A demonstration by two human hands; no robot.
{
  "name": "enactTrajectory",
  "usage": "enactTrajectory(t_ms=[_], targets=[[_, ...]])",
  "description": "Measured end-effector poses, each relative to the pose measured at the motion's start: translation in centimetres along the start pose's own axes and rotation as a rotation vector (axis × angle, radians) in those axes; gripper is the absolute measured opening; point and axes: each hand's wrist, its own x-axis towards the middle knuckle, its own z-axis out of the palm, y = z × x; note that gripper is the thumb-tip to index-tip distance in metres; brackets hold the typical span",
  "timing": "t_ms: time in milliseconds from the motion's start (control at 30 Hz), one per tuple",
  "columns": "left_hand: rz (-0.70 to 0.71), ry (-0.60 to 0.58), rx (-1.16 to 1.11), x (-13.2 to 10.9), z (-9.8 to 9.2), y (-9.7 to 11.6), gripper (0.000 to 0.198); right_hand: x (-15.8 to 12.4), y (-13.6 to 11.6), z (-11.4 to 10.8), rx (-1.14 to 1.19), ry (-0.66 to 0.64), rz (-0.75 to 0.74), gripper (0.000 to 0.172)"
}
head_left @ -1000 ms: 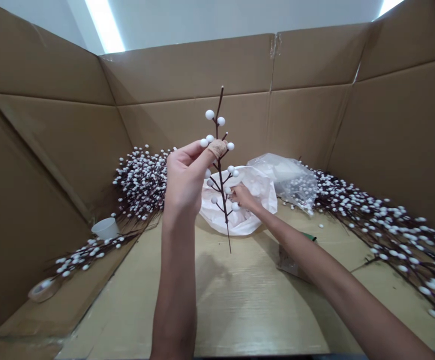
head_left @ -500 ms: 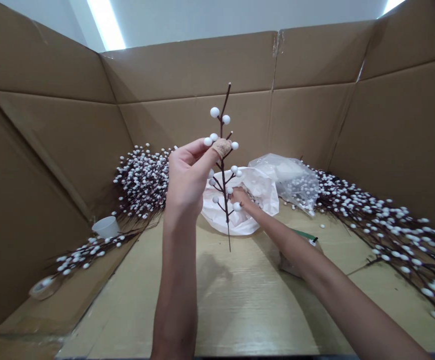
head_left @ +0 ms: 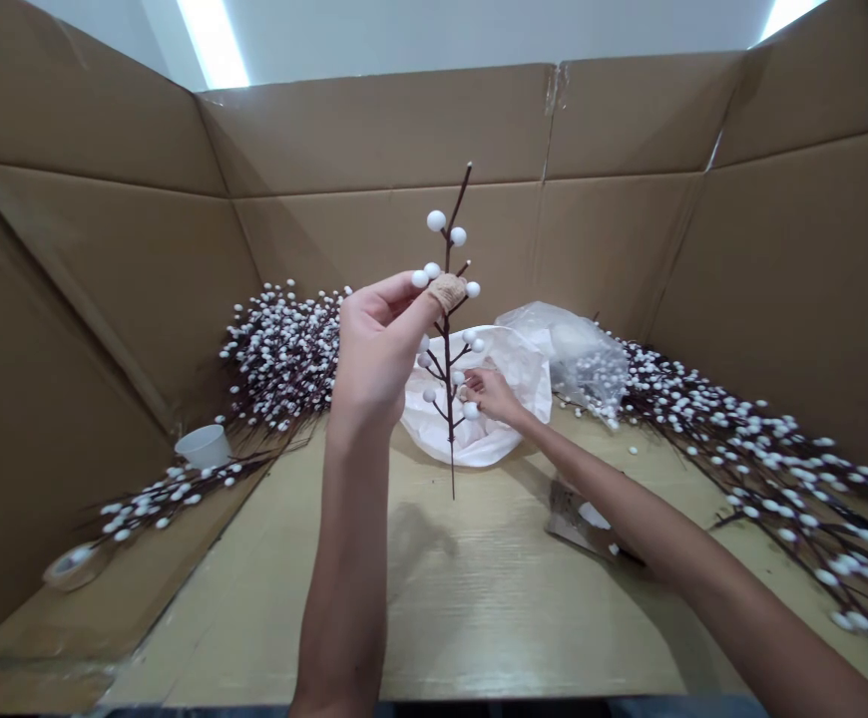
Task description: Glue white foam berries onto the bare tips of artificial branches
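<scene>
My left hand holds a dark brown twig with white berries upright, pinched between thumb and a bandaged fingertip. Several white balls sit on its side stems. My right hand reaches forward into a white plastic bag behind the twig, with fingers curled on something I cannot make out. Both forearms stretch over the pale wooden table.
Tall cardboard walls enclose the table on three sides. Piles of white-berry twigs lie at back left and along the right. A clear plastic bag, a white cup, a tape roll and a small card piece lie around.
The twig has tilted slightly to the right in my left hand. My right hand stays at the white bag, shifting only a little.
</scene>
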Motion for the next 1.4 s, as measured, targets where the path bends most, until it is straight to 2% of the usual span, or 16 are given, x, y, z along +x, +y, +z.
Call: enactTrajectory(t_ms=[133, 167, 267, 367, 533, 633, 767, 967, 1033, 1200, 1400], targets=[[-0.040, 0.021, -0.017, 0.0, 0.0, 0.0, 0.003, -2.3, -2.1, -3.0, 0.247, -0.038, -0.006, 0.027], [-0.048, 0.023, -0.017, 0.0, 0.1, 0.0, 0.003, -2.9, -2.9, -4.0, 0.347, -0.042, -0.012, 0.027], [-0.042, 0.014, -0.001, -0.2, 0.3, 0.0, 0.003, -5.0, -5.4, -6.9, 0.883, -0.080, -0.057, 0.028], [-0.010, -0.010, 0.033, -0.4, 0.7, -0.1, 0.003, -6.9, -8.1, -9.4, 1.047, -0.032, -0.122, 0.034], [0.002, -0.081, 0.092, -0.8, 1.3, -0.1, 0.004, -9.2, -11.3, -12.0, 0.909, 0.199, -0.190, 0.035], [-0.012, -0.098, 0.121, -1.1, 1.7, 0.0, 0.005, -10.2, -12.3, -12.8, 0.843, 0.269, -0.257, 0.032], [-0.016, -0.102, 0.124, -1.4, 2.3, 0.2, 0.006, -11.1, -13.0, -13.3, 0.822, 0.306, -0.362, 0.022], [0.000, -0.119, 0.146, -1.9, 3.0, 0.1, 0.008, -11.1, -13.1, -13.1, 0.676, 0.544, -0.476, 0.020], [0.008, -0.127, 0.146, -2.0, 3.2, 0.0, 0.009, -11.0, -13.2, -12.9, 0.681, 0.563, -0.509, 0.018], [0.035, -0.130, 0.143, -2.2, 3.7, -0.2, 0.007, -11.0, -13.5, -12.5, 0.733, 0.493, -0.522, 0.017], [0.066, -0.105, 0.137, -2.4, 4.2, -0.5, 0.008, -11.0, -13.6, -12.1, 0.720, 0.519, -0.524, 0.016]])
